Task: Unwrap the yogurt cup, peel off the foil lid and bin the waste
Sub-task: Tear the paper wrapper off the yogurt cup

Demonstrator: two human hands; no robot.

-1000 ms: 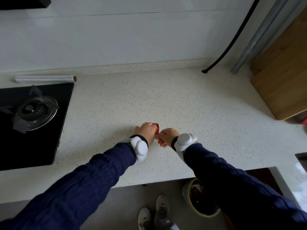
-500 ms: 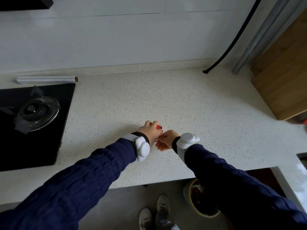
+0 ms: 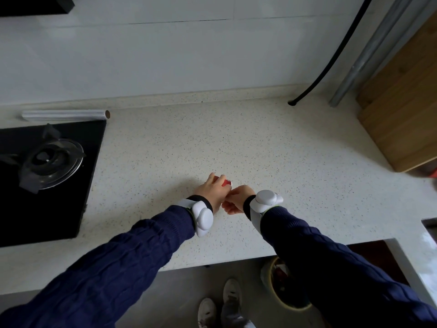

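My left hand [image 3: 212, 190] is wrapped around the yogurt cup [image 3: 225, 182], of which only a red sliver with a white edge shows between the fingers. The cup sits low over the speckled countertop [image 3: 272, 150], near its front middle. My right hand [image 3: 236, 200] is curled right beside the left one, fingers pinched at the cup's near side; what it pinches is hidden. Both wrists carry white trackers over dark blue sleeves. On the floor below the counter edge stands the waste bin [image 3: 266, 278], partly covered by my right sleeve.
A black gas hob [image 3: 47, 176] fills the left of the counter, with a roll of film [image 3: 63, 114] behind it. A wooden cutting board [image 3: 402, 110] leans at the right wall beside a black cable [image 3: 331, 65]. My shoes [image 3: 220, 306] show on the floor.
Both hands have shifted slightly left and away over the counter with the cup. My left hand has turned so more of the red cup shows past its fingers.
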